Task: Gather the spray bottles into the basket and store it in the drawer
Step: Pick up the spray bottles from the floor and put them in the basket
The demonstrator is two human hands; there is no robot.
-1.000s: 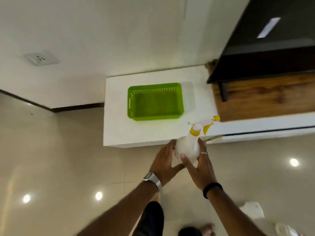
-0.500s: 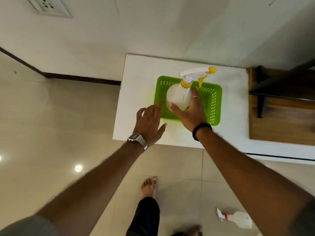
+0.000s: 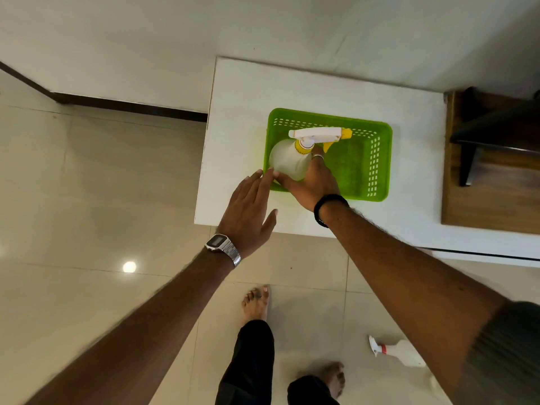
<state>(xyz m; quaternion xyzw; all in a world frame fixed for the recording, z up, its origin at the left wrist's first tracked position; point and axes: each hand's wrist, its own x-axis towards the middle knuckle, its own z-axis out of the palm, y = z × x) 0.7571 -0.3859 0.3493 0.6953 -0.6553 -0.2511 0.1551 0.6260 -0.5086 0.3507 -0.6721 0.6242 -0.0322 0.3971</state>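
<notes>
A green slotted basket [image 3: 377, 159] stands on the white cabinet top [image 3: 239, 95]. My right hand [image 3: 312, 182] grips a white spray bottle with a yellow collar and nozzle [image 3: 287, 159], held over the basket's left half. My left hand [image 3: 248, 211] is flat with fingers spread, its fingertips at the basket's front left corner beside the bottle. A second white spray bottle with a red collar [image 3: 400, 352] lies on the floor at the lower right, partly hidden by my right arm.
The cabinet's white front edge [image 3: 482, 252] runs off to the right with a dark seam under it. A wooden surface with a dark frame [image 3: 491, 182] sits at the right. Beige floor tiles [image 3: 87, 200] lie to the left; my bare feet [image 3: 257, 302] stand below.
My right hand has carried the yellow-nozzled bottle from the cabinet's front edge up over the basket and lowered it toward the left half. My left hand let go and moved to the basket's corner.
</notes>
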